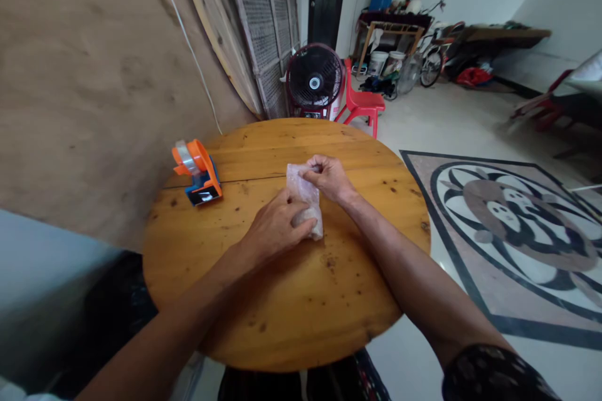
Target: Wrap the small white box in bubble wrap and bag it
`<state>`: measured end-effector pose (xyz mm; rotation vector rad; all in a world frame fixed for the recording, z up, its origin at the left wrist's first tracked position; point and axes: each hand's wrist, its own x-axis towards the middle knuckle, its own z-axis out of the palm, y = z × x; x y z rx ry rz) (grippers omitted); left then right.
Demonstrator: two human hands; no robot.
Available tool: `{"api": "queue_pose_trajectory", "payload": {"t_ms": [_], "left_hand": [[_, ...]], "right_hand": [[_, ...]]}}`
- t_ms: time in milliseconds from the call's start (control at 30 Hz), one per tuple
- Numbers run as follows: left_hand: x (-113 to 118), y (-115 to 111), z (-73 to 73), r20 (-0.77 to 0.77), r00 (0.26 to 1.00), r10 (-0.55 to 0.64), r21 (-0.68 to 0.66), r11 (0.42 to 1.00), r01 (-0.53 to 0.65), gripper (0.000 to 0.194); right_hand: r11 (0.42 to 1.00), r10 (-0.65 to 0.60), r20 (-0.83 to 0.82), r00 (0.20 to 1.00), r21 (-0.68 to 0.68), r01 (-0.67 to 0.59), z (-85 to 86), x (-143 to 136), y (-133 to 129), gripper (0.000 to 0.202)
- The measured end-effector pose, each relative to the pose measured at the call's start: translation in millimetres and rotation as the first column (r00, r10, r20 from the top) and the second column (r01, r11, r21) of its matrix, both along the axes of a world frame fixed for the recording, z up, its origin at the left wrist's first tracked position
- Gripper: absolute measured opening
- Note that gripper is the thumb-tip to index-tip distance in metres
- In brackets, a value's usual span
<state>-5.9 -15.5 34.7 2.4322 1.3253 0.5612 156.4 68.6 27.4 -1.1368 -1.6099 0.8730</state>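
Note:
A small package of clear bubble wrap (303, 189) lies lengthwise near the middle of the round wooden table (263, 319). My left hand (277, 222) grips its near half, thumb and fingers curled around the sides. At the far end, my right hand (328, 177) pinches the upper right edge of the wrap between thumb and fingers. Whatever the wrap encloses cannot be made out. To the left stands an orange and blue tape dispenser (200, 169) with a roll of clear tape, apart from both hands.
Beyond the table's far edge are a fan (315, 78) and a red plastic chair (364, 100). A brown wall panel (94, 75) borders the left side. A floor mat with a panda design (522, 219) lies at the right, and a bicycle (430, 66) stands farther back.

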Motion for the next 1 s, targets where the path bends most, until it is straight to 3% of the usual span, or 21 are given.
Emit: {"api": "queue_pose_trajectory", "payload": {"t_ms": [267, 467, 700, 867, 1000], "left_hand": [[4.3, -11.5, -6.6, 0.119, 0.981, 0.155, 0.003, 0.988, -0.156, 0.026], [6.0, -16.8, -10.0, 0.211, 0.957, 0.197, -0.009, 0.98, -0.2, 0.026], [4.6, -17.3, -17.6, 0.253, 0.936, 0.246, 0.012, 0.966, -0.257, 0.027], [4.6, -16.7, -20.0, 0.324, 0.893, 0.313, -0.071, 0.949, -0.307, 0.05], [3.3, -16.4, -17.4, 0.352, 0.895, 0.273, -0.055, 0.961, -0.272, 0.063]], "right_hand": [[0.986, 0.149, -0.046, 0.988, -0.071, -0.152, 15.6, 10.3, -10.2, 0.023], [0.975, 0.212, 0.018, 0.977, -0.072, -0.21, 30.7, 12.3, -34.1, 0.026], [0.979, 0.204, 0.013, 0.979, -0.029, -0.204, 27.3, 9.1, -71.0, 0.028], [0.982, 0.19, 0.041, 0.981, -0.014, -0.19, 24.3, 7.7, -83.2, 0.035], [0.978, 0.207, 0.08, 0.975, 0.001, -0.208, 24.4, 10.0, -87.3, 0.04]]}}
